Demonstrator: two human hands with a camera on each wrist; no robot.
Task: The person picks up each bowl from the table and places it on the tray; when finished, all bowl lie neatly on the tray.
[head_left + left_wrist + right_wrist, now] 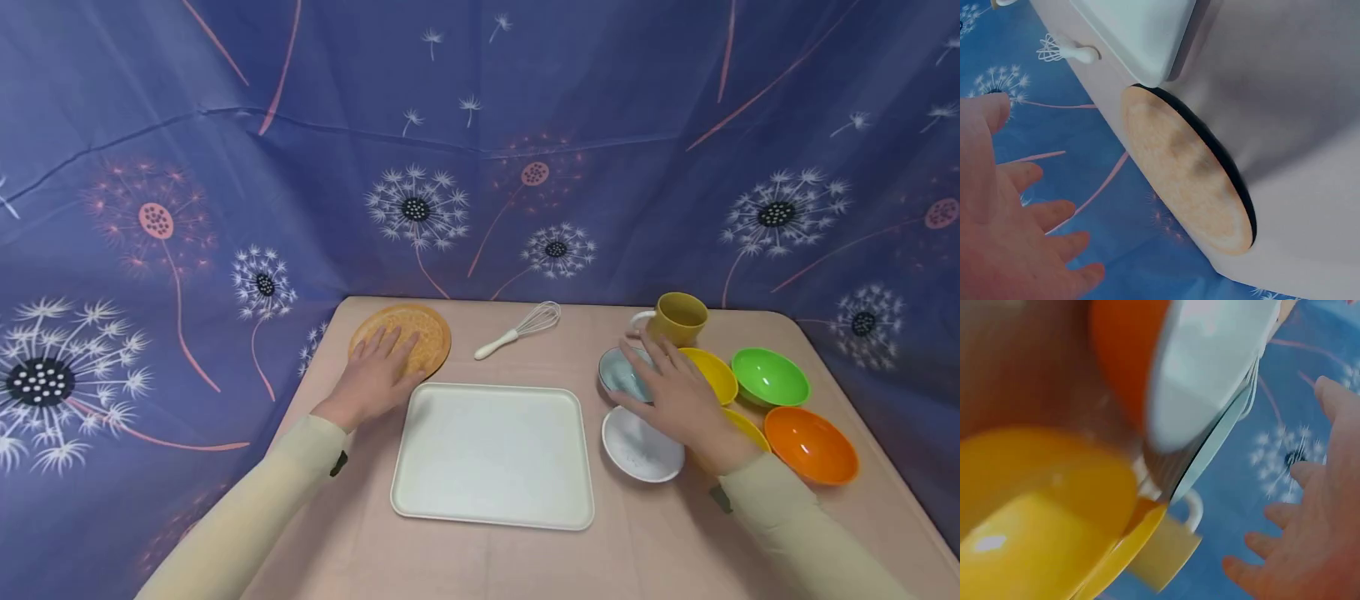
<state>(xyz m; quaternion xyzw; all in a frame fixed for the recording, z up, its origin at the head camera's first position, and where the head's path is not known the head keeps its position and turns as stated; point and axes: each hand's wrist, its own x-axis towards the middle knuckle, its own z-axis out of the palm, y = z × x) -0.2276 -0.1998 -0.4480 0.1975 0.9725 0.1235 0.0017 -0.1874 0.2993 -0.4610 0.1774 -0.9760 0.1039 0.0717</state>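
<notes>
The pinkish counter (450, 558) ends at the back against a blue flowered cloth (600, 92), and its rounded corners leave the round tan board (433, 335) near the left edge and the mustard mug (682, 322) close to the back edge. A pale tray (491, 458) lies mid-counter; its far left corner sits just beside the board, while a narrow strip of surface separates its right rim from the white bowl (642, 452). A broader stretch runs in front of the tray's near rim. Behind it, a whisk (513, 335) lies slantwise between board and mug, well apart from both. At the right, room is tight: the pale blue bowl (618, 373), the white one, two yellow bowls (718, 377), a green bowl (771, 377) and an orange bowl (812, 446) crowd together, the orange one near the right edge. The left grip (372, 377) hovers over the board with fingers spread wide; the left wrist view shows it apart from the board. The right grip (684, 404) is likewise spread, fingers slightly bent, above the blue, white and yellow bowls and just in front of the mug, apart from the bowls in its wrist view.
</notes>
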